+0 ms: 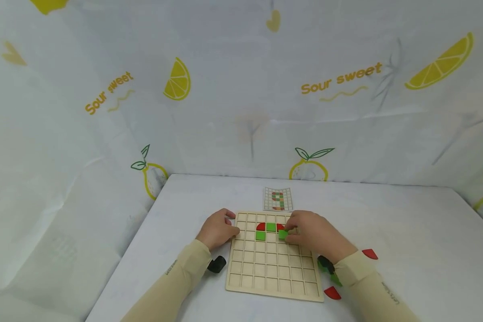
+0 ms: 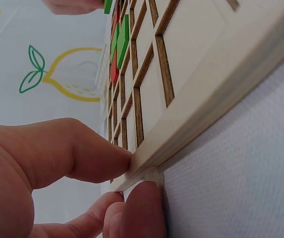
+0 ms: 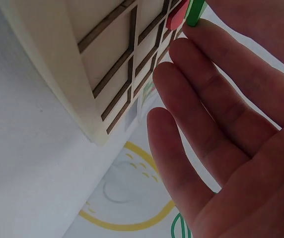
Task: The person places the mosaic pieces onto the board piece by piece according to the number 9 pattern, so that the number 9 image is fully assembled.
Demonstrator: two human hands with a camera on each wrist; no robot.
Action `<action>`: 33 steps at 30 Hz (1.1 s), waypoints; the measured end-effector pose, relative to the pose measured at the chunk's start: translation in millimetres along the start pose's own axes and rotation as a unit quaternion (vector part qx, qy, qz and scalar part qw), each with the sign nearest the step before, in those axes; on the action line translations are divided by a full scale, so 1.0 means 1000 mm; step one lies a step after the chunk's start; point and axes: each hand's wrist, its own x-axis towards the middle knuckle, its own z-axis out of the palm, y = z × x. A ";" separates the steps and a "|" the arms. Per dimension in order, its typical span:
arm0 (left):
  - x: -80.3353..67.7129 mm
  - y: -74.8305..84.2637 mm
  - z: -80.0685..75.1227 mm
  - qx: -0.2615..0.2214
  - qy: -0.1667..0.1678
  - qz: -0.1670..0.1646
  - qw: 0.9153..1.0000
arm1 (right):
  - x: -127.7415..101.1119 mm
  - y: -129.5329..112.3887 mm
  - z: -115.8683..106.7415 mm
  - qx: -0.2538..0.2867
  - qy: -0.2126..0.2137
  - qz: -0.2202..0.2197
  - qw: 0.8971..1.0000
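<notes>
A wooden grid board [image 1: 273,268] lies flat on the white table. Near its top rows sit two red quarter-round tiles [image 1: 260,226] and two green square tiles [image 1: 271,226]. My left hand [image 1: 229,226] grips the board's left edge [image 2: 181,144], thumb on top and fingers underneath. My right hand [image 1: 290,231] pinches a third green tile [image 1: 282,234] at its fingertips, just over a cell right of the placed tiles. In the right wrist view this green tile [image 3: 196,12] shows at the tips of the outstretched fingers [image 3: 201,89].
A small pattern card [image 1: 278,199] lies just beyond the board. Loose red pieces [image 1: 370,254] [image 1: 332,293] and green pieces [image 1: 335,278] lie right of the board by my right wrist. A black object [image 1: 217,264] sits under my left wrist. Lemon-print cloth walls surround the table.
</notes>
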 end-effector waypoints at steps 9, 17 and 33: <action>0.000 0.000 0.000 0.002 0.000 -0.002 1.000 | 0.002 -0.003 0.005 -0.013 0.003 -0.009 1.000; 0.002 -0.001 0.000 0.003 0.000 0.000 1.000 | 0.001 -0.003 0.003 -0.019 0.006 -0.011 1.000; 0.000 0.001 0.000 -0.001 0.001 0.000 1.000 | 0.002 -0.001 0.006 -0.023 0.008 -0.018 1.000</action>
